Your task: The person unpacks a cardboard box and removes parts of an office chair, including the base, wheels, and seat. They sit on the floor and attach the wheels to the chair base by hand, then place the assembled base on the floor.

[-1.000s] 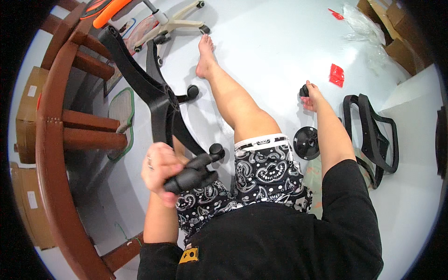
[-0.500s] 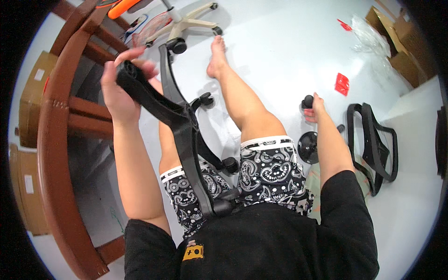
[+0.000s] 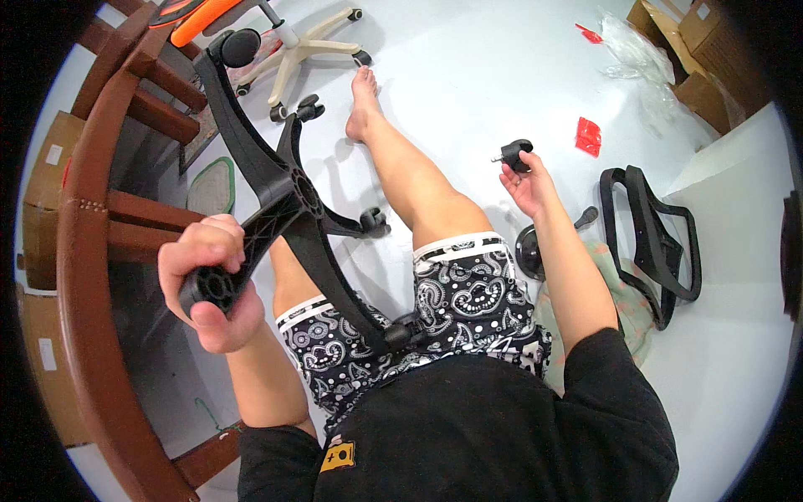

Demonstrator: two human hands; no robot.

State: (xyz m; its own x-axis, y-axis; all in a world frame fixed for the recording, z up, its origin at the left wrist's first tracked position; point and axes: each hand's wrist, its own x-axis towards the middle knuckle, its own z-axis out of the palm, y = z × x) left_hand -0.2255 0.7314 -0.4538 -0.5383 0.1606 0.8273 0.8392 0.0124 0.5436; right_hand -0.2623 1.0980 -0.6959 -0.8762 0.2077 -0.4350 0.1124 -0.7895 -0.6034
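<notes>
My left hand (image 3: 199, 253) is wrapped round one leg of a black five-legged chair base (image 3: 266, 186), close to the leg's end. That end shows a ribbed round socket with no wheel in it. The base stands tilted over my lap, its other legs carrying black caster wheels (image 3: 241, 48). One wheeled leg rests against my shorts between the thighs. Off to the right, my right hand (image 3: 529, 191) holds a loose black caster (image 3: 519, 156) between thumb and fingers. The caster's short metal stem points left, apart from the base.
A black armrest pair (image 3: 637, 226) leans at the right by a round black part (image 3: 529, 251) and a patterned cloth (image 3: 602, 309). Red packets (image 3: 588, 136), clear plastic (image 3: 640, 67) and a cardboard box (image 3: 703, 96) lie beyond. Brown wooden furniture (image 3: 88, 276) borders my left; a white-based chair (image 3: 293, 54) stands ahead.
The base has turned, bringing the wheel-less leg end down toward me and a wheeled leg up at the far left. My left hand now wraps that leg. My right hand lifted the caster, moving left.
</notes>
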